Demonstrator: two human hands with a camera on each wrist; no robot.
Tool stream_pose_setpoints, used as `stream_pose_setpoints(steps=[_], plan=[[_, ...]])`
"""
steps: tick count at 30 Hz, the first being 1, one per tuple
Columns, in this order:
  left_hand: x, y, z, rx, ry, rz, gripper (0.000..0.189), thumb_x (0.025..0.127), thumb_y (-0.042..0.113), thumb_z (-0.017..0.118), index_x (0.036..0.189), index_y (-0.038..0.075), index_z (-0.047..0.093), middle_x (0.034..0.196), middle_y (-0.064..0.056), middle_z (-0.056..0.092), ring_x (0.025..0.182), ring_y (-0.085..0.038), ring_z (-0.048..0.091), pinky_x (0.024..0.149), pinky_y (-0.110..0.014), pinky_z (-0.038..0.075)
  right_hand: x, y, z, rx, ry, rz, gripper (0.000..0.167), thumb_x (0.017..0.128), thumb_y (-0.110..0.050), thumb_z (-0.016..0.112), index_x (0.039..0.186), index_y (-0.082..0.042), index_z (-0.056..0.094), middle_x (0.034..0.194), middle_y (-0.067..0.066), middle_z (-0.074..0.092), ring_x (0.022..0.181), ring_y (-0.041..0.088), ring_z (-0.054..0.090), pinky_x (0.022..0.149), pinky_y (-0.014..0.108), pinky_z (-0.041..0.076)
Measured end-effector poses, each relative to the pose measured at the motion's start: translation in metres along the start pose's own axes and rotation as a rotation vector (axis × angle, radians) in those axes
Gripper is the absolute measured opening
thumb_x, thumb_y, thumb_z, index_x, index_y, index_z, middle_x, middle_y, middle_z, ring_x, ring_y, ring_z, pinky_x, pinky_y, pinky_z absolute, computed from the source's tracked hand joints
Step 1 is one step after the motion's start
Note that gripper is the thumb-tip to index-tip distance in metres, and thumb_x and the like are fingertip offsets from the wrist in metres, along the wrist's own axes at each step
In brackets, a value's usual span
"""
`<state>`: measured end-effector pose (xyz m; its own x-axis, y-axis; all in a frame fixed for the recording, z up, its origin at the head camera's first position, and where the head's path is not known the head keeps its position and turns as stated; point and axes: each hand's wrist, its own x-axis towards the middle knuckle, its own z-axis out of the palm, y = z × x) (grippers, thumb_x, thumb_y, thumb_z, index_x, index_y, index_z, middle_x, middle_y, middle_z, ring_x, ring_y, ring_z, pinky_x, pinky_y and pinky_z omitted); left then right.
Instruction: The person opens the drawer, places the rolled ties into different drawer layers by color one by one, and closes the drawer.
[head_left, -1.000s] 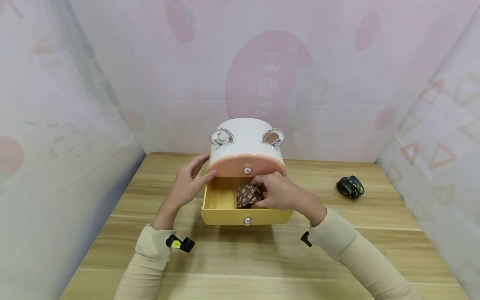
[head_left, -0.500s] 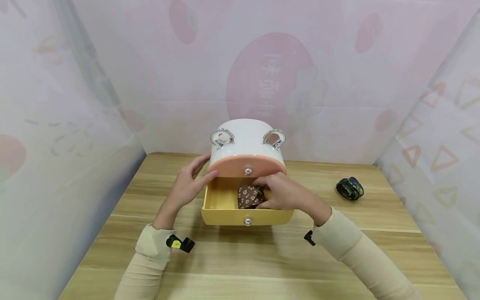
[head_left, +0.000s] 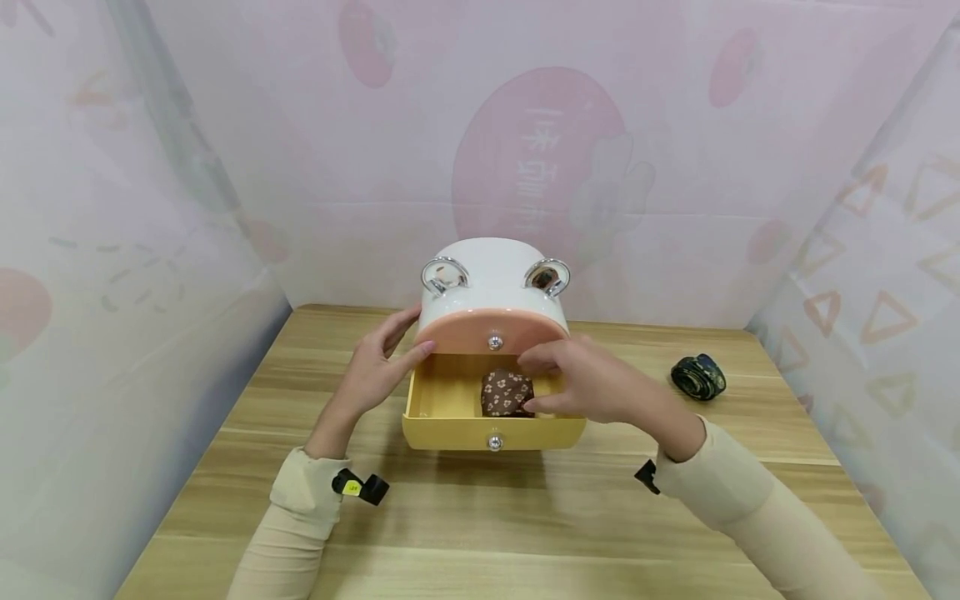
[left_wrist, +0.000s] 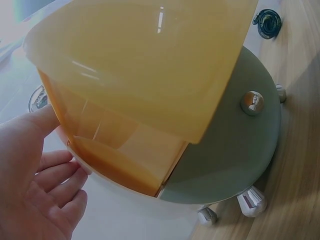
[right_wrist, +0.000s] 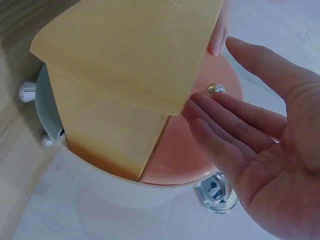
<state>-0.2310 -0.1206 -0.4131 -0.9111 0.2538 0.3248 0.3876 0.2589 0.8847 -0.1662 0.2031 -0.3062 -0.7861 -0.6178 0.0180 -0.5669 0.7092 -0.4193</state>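
Noting the head view first: white cabinet (head_left: 491, 275) stands on the wood-grain tabletop (head_left: 450, 533), yellow drawer (head_left: 446, 433) out toward the person. Brown floral roll of cloth (head_left: 504, 393) lies inside that drawer, a little right of the cabinet's midline. Left hand (head_left: 375, 367) at the cabinet's left side, thumb at the edge of the salmon front panel (head_left: 457, 335), other fingers reaching back along the side. Right hand (head_left: 596, 379) at the cabinet's right, fingers over the drawer; thumb and fingers well parted, thumb tip at the roll's near right corner. Cannot tell whether it touches. Dark patterned roll (head_left: 699, 377) on the tabletop, well apart from the cabinet, to its right.

Left wrist view: left hand beside the cabinet, thumb spread from slightly bent fingers, fingertips at the shell's edge; nothing in the grasp. Green front panel (left_wrist: 220, 155) sits below the yellow drawer, silver feet (left_wrist: 251, 201) under the cabinet.

Right wrist view: right hand wide, thumb well away from the long fingers, palm bare, fingertips near the drawer's edge, before the salmon panel. Brown roll hidden here by the drawer front.
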Motion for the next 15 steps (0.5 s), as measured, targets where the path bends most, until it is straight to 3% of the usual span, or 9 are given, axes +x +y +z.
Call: stream_pose_setpoints(steps=[6,15], plan=[[0.000,0.000,-0.001,-0.001,-0.002,0.000,0.064,0.100,0.033,0.075,0.157,0.019,0.051,0.164,-0.005,0.049,0.156,-0.021,0.042,0.130,-0.039,0.035,-0.013,-0.012,-0.003,0.012,0.029,-0.033,0.046,0.091,-0.026,0.085,0.128,-0.002,0.074,0.124,0.010,0.078,0.115,0.025,0.075,0.102,0.045,0.063],[0.000,0.000,-0.001,0.001,-0.008,0.000,0.064,0.100,0.034,0.075,0.158,0.020,0.050,0.164,-0.004,0.048,0.157,-0.021,0.041,0.130,-0.039,0.035,-0.029,-0.025,0.006,0.060,0.108,-0.111,0.031,0.092,-0.019,0.084,0.119,-0.006,0.077,0.115,0.007,0.081,0.107,0.023,0.078,0.092,0.033,0.066]])
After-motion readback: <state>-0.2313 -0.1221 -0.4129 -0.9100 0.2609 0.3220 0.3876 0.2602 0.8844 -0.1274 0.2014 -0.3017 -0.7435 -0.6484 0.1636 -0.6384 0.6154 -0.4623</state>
